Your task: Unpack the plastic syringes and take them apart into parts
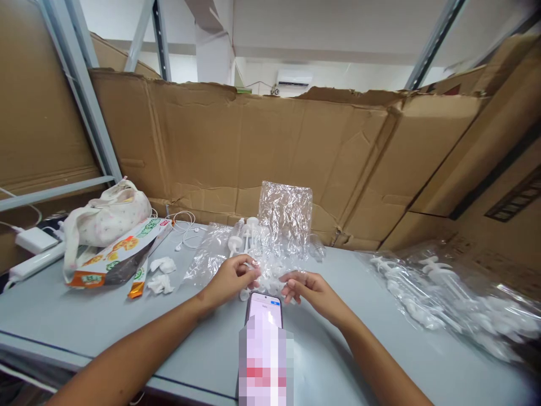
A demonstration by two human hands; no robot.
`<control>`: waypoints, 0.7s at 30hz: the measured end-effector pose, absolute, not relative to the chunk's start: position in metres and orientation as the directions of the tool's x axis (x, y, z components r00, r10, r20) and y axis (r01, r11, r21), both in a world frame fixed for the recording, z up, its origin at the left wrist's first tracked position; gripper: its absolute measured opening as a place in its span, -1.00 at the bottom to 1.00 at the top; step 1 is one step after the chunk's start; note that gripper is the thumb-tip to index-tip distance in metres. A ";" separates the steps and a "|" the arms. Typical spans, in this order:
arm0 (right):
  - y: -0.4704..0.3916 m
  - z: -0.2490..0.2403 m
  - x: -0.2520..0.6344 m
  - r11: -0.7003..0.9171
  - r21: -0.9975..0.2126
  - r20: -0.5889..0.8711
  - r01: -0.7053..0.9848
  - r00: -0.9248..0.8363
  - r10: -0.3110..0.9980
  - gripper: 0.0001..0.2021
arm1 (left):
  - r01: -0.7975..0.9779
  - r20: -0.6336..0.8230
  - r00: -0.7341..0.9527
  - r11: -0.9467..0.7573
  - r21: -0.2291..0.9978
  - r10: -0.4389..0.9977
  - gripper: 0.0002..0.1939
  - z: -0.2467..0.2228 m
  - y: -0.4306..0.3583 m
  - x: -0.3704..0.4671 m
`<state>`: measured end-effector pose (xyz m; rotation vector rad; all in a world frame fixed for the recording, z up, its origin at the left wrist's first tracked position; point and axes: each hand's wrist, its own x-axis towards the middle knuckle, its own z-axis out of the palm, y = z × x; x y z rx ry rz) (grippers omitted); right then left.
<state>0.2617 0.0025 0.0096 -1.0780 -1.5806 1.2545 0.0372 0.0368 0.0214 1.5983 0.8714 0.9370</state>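
My left hand [236, 277] is at the middle of the table, thumb and forefinger pinched together. Opposite it, my right hand [307, 288] has its fingers curled in toward the thumb. Whatever either hand grips is too small or too pale to make out. Between and just beyond them lies a cluster of white and clear plastic parts [252, 232], some shaped like plungers. A crinkled clear plastic bag [285, 211] stands up behind this cluster, and another clear bag [207, 254] lies to its left. Just below my hands is a phone [265, 310] with its screen lit.
Bagged white plunger-like parts [439, 276] lie at the right. On the left are a white cloth bag [110, 217], a food package [122, 254], crumpled tissues [161, 283], white earphones [183, 228] and a power strip [40, 262]. A cardboard wall [262, 146] borders the table's back.
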 end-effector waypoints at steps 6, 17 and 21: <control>0.003 0.013 0.260 0.084 -0.994 0.059 0.076 -0.288 0.956 -0.63 | 0.035 0.203 0.375 -0.233 0.972 0.904 -0.74 0.023 0.038 0.038; -0.003 0.015 0.260 0.109 -0.992 0.079 0.068 -0.341 0.937 -0.63 | 0.121 0.192 0.429 -0.267 0.956 0.883 -0.82 0.021 0.040 0.034; -0.002 0.014 0.253 0.101 -0.992 0.079 0.070 -0.269 0.960 -0.64 | 0.156 0.149 0.485 -0.253 0.955 0.862 -0.84 0.021 0.040 0.033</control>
